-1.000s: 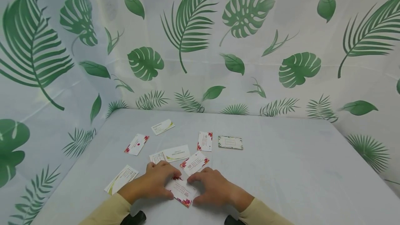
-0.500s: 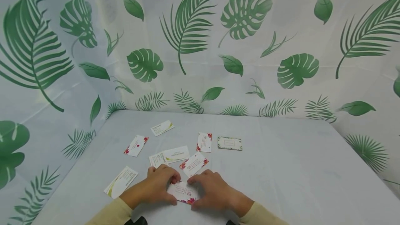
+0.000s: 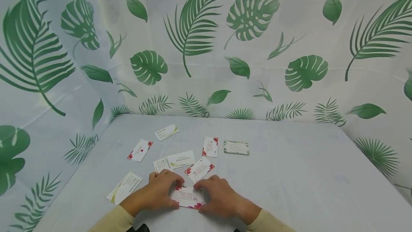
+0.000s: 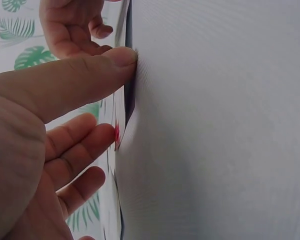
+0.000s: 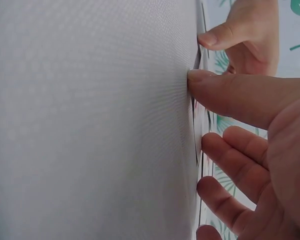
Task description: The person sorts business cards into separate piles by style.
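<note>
In the head view a white business card [image 3: 190,197] with red flowers at its corners lies near the table's front, almost square to me; whether it is one card or a thin stack I cannot tell. My left hand [image 3: 161,192] grips its left end, thumb on the near edge and fingers by the far corner. From the other side my right hand [image 3: 220,197] holds the right end likewise and covers part of it. Each wrist view shows the thumb low against the table, with the curled fingers by the card edges. Just beyond the fingers lies another red-flowered card [image 3: 199,169].
Yellow-green cards lie at the left [image 3: 124,188], middle [image 3: 181,158] and back [image 3: 167,132]. Red-flowered cards rest at the left [image 3: 140,150] and centre [image 3: 210,146]. A green-bordered card [image 3: 236,147] sits right of them. A leaf-print cloth [image 3: 206,78] stands behind the table [image 3: 289,174].
The card between my hands has turned from a slant to nearly level with the table's front. My left hand dipped inward, then eased back slightly left. The other cards stayed put.
</note>
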{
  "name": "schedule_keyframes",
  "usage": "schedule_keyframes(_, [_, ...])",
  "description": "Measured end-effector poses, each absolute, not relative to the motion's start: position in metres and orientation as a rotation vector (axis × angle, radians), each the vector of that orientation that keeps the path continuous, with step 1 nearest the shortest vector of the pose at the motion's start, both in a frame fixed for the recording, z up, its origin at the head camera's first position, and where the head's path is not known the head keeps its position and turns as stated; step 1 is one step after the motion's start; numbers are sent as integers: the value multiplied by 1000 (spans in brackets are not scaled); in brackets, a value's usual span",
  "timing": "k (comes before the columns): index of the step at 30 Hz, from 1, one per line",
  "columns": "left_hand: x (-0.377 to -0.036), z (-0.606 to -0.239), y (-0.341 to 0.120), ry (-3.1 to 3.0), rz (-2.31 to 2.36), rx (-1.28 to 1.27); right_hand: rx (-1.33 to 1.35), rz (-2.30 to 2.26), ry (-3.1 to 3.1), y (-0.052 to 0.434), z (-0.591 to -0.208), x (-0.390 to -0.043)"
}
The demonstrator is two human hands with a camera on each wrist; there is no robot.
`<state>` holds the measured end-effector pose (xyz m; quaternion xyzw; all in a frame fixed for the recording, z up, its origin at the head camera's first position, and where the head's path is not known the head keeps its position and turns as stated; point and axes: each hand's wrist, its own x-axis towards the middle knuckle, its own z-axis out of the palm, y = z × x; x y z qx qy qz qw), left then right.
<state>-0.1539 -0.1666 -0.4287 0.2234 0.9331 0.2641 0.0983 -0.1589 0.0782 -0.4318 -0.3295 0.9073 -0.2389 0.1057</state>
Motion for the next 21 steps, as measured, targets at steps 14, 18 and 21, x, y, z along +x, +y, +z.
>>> schedule_keyframes(14, [-151, -429, -167, 2730, 897, 650, -992, -652, 2752, 81, -428, -157])
schedule_keyframes(18, [-153, -427, -166, 2764, 911, 690, -934, -754, 2741, 88, -426, -157])
schedule_keyframes(21, [-154, -424, -165, 2794, 921, 729, -888, -859, 2726, 94, -423, -160])
